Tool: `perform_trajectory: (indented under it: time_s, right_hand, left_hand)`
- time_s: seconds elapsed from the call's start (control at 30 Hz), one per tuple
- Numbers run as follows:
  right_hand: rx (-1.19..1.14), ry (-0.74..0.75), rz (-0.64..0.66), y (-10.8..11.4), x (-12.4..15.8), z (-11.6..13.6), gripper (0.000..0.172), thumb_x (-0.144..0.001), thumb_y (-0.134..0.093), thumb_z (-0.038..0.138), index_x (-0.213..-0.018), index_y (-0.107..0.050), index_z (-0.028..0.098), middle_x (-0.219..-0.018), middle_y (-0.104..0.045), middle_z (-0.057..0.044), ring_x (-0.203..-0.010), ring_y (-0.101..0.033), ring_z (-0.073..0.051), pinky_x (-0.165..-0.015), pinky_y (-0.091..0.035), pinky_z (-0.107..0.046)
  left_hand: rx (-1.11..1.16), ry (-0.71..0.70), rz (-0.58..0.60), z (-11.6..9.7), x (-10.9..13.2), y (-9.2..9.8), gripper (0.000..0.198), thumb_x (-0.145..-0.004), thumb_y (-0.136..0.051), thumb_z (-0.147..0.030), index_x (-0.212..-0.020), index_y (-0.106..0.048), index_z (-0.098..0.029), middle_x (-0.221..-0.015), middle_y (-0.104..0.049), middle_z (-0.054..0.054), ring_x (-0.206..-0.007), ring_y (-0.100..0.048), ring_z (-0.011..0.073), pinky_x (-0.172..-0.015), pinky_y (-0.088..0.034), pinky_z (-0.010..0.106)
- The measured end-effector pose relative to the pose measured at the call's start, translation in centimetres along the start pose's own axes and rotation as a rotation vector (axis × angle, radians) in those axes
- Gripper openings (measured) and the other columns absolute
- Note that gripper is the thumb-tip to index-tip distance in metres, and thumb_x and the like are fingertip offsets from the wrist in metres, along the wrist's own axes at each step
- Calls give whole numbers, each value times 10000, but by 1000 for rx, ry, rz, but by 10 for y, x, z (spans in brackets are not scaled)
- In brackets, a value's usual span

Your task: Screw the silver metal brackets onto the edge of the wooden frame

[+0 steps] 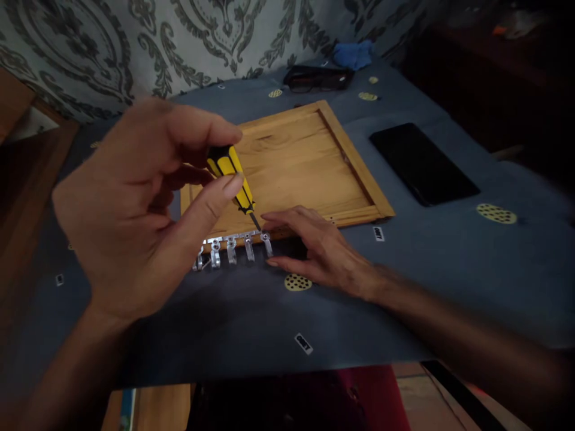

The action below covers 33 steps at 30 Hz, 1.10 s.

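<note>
A yellow and black screwdriver (pixel 242 190) is pinched between the thumb and fingers of my left hand (pixel 139 209). It leans down to the right, its tip at the screw of the rightmost metal hook on a hook rail (pixel 232 246). The silvery rail runs along the near edge of a wooden frame (pixel 296 161) with a recessed panel. My right hand (pixel 323 251) grips the rail's right end, forefinger on the frame's edge and thumb by the last hook. Its other fingers are partly hidden.
A black phone (pixel 423 163) lies right of the frame on the blue patterned tablecloth (pixel 242 335). Eyeglasses by a dark case (pixel 318 78) and a blue cloth (pixel 353 55) sit at the back, near the patterned wall covering (pixel 224 36). Brown wooden furniture (pixel 40 191) stands at left.
</note>
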State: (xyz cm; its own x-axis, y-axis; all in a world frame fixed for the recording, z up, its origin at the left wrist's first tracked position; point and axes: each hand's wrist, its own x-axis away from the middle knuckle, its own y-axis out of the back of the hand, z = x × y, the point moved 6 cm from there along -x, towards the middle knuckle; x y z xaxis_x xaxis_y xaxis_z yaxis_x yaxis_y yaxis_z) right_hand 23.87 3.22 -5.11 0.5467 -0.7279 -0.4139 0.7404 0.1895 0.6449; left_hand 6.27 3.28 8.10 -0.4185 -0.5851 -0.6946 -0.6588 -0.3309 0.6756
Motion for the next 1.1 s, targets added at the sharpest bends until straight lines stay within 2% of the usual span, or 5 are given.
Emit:
perform_trajectory:
  time_s: [0.03,0.1,0.5,0.93,1.1]
  right_hand:
    - [-5,-5,1,0,0,0,588,-927,-785,326,-1434,-514,206,-1218,-743,-105,-1164,-689,-281,-1007,-564,-465]
    - [-15,-13,4,-1,0,-1,588,-931,-779,332,-1444,-516,213,-1227,-743,-104,-1172,-689,-281,-1010,-562,-466]
    - [11,27,-25,-2,1,-2,556,-958,-733,393,-1436,-533,193,-1255,-721,-143,-1173,-683,-303,-993,-579,-499]
    - [33,57,-38,-2,1,-2,554,-948,-745,392,-1425,-539,199,-1253,-730,-131,-1155,-691,-303,-981,-580,-474]
    - [31,55,-33,0,0,0,555,-927,-776,368,-1398,-549,179,-1193,-740,-123,-1113,-697,-289,-961,-578,-446]
  left_hand:
    - [84,84,14,5,0,0,244,-981,-686,-237,-1218,-681,-297,-1118,-704,-23,-948,-711,138,-773,-656,310]
    - [190,131,5,5,0,0,242,-941,-726,-224,-1170,-723,-300,-1097,-718,-6,-946,-703,160,-775,-644,325]
    - [162,77,-7,-6,0,-12,274,-919,-745,-95,-1141,-741,-255,-1037,-736,-38,-910,-715,115,-806,-644,223]
    - [104,-9,39,-11,-1,-13,197,-946,-732,-148,-1081,-678,-281,-1036,-741,-57,-913,-692,134,-763,-645,272]
    - [74,18,2,-10,0,-14,218,-927,-776,-156,-1044,-677,-310,-996,-726,-72,-870,-702,149,-748,-624,306]
